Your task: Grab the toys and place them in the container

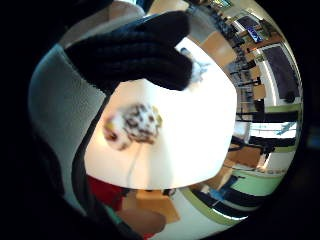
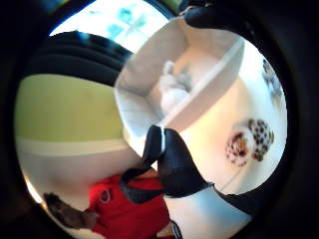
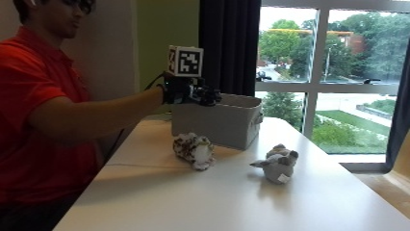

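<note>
Counter (image 3: 192,202): one grey container (image 3: 218,120) centre frame, one toy inside (image 2: 172,94), two toys outside—spotted (image 3: 193,150), grey (image 3: 278,163); gloved hand (image 3: 189,91) above rim, fingers relaxed, empty; no legible labels.

Container (image 3: 218,122) on table (image 3: 192,202); two toys (image 3: 194,150) (image 3: 277,163) before it, one (image 2: 172,94) inside

A white table (image 3: 192,202) carries a grey fabric container (image 3: 214,122) near its far edge. A spotted plush toy (image 3: 194,150) lies just before the container, and a grey plush toy (image 3: 278,164) sits nearer the window-side edge.
</note>
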{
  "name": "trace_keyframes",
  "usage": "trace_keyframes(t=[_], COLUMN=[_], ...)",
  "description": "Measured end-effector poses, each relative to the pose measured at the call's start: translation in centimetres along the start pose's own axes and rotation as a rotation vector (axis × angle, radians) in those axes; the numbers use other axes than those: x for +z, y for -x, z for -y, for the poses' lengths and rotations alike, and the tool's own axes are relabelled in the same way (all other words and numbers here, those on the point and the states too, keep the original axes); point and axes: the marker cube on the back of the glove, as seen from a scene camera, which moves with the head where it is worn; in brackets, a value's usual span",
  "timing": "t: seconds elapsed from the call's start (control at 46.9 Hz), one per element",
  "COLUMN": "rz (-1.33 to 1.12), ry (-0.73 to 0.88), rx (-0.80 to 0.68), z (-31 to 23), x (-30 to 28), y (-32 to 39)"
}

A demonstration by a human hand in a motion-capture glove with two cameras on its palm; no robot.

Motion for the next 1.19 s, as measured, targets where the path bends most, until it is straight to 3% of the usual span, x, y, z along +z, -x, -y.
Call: trace_keyframes(t=[0.17,0.341,0.469,0.703,1.193], rz=[-0.047,-0.094,-0.092,-0.154,-0.191], ry=[0.043,0.031,0.043,0.107,0.154], rx=[0.031,0.14,0.202,0.107,0.142], z=[-5.4,-7.5,-6.7,-4.4,-2.7], x=[3.6,6.6,8.0,10.0,13.0], y=[-3.2,-5.7,-6.8,-7.1,-7.7])
